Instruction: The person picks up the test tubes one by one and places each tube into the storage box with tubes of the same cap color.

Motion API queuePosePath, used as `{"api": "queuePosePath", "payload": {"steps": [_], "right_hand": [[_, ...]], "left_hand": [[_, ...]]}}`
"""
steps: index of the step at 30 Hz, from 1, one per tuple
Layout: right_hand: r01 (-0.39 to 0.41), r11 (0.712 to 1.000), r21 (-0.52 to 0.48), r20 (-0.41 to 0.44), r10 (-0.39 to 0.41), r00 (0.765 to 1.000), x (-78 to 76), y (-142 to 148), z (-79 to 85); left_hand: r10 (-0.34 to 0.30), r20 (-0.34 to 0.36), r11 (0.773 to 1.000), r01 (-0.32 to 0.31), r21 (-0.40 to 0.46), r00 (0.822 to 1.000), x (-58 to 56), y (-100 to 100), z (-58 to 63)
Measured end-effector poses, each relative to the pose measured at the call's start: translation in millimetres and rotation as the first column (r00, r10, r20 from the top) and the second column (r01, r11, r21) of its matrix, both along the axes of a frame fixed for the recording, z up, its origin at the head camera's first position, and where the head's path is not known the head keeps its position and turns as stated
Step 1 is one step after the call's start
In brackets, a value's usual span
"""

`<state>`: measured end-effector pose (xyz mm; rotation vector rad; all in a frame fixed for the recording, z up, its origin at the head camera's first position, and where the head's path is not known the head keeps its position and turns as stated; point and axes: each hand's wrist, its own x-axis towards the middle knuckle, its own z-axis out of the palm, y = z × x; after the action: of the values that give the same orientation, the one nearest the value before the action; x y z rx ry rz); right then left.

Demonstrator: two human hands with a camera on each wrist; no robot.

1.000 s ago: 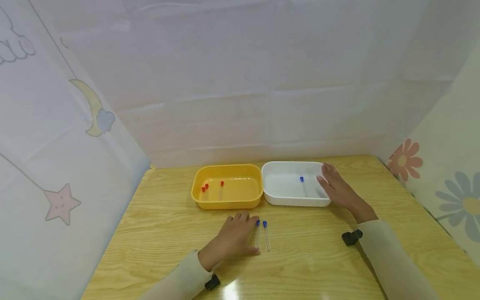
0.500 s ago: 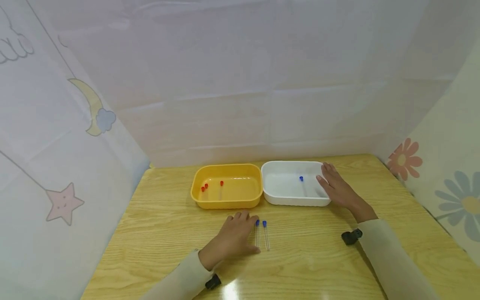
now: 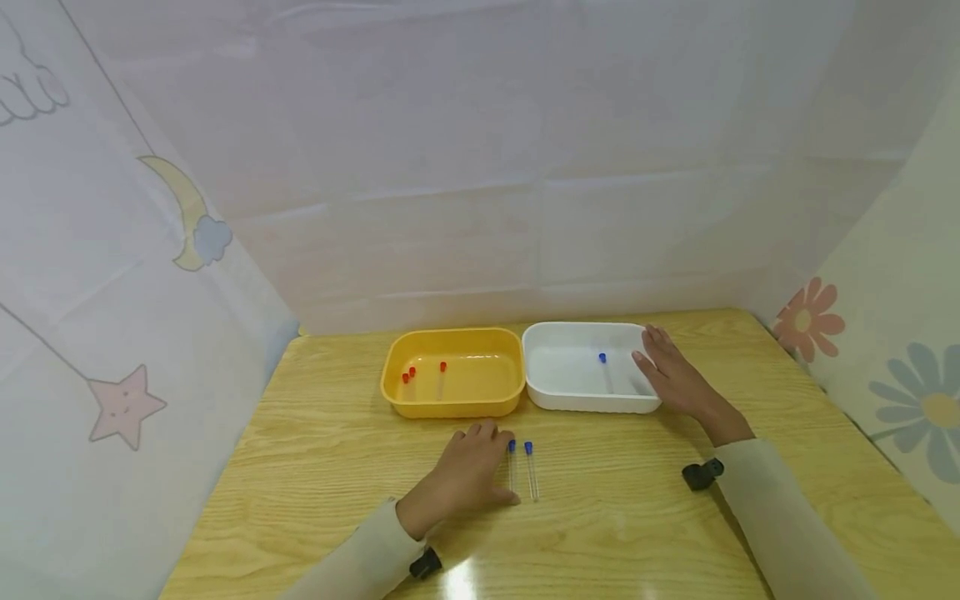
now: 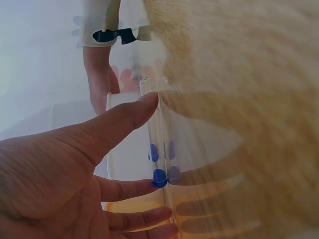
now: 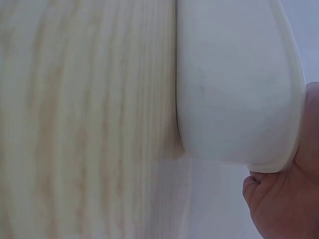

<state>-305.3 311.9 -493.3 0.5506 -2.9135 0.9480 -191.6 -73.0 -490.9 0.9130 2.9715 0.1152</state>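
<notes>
On the table two clear test tubes with blue caps lie side by side. My left hand [image 3: 468, 471] is spread beside the left tube [image 3: 513, 471], its index fingertip at the blue cap [image 4: 159, 178] and its thumb over the glass near the other end. The second tube [image 3: 532, 473] lies just to the right. My right hand [image 3: 675, 379] holds the right end of the white tray [image 3: 592, 403], thumb over the inside and fingers along the outer rim. Inside that tray lies another blue-capped tube [image 3: 603, 358].
A yellow tray [image 3: 457, 410] stands against the white tray's left side. In it are several tubes with red caps [image 3: 443, 367]. Printed cloth [image 3: 480, 250] hangs behind the table and at both sides. A black wrist camera [image 3: 702, 475] is strapped at the right sleeve.
Almost nothing differs. The left blue-capped tube beside my left hand has shifted very slightly to the left; my right hand stays on the white tray.
</notes>
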Motion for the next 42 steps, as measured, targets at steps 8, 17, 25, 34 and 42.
{"api": "queuePosePath", "payload": {"steps": [8,17,25,34,42], "right_hand": [[0.003,1.0,0.008,-0.004,-0.003,1.0,-0.4,-0.8,2.9],[0.002,1.0,0.011,0.0,-0.002,1.0,-2.9,-0.4,1.4],[0.0,1.0,0.013,-0.004,0.0,1.0,-2.5,-0.2,2.7],[0.022,1.0,0.003,0.014,-0.022,1.0,-2.0,1.1,1.3],[0.021,1.0,0.004,0.01,-0.021,1.0,-1.4,0.3,0.0]], "left_hand": [[0.013,0.056,0.998,-0.017,0.06,0.998,-3.0,-1.0,3.6],[-0.01,0.089,0.99,-0.003,0.14,0.996,-1.3,-2.8,7.5],[-0.07,0.074,0.982,0.056,0.179,0.995,-0.3,-3.2,20.6],[-0.083,0.06,0.968,0.067,0.243,0.995,3.2,-0.2,33.1],[-0.112,0.032,0.952,0.098,0.29,0.993,1.9,1.4,34.6]]}}
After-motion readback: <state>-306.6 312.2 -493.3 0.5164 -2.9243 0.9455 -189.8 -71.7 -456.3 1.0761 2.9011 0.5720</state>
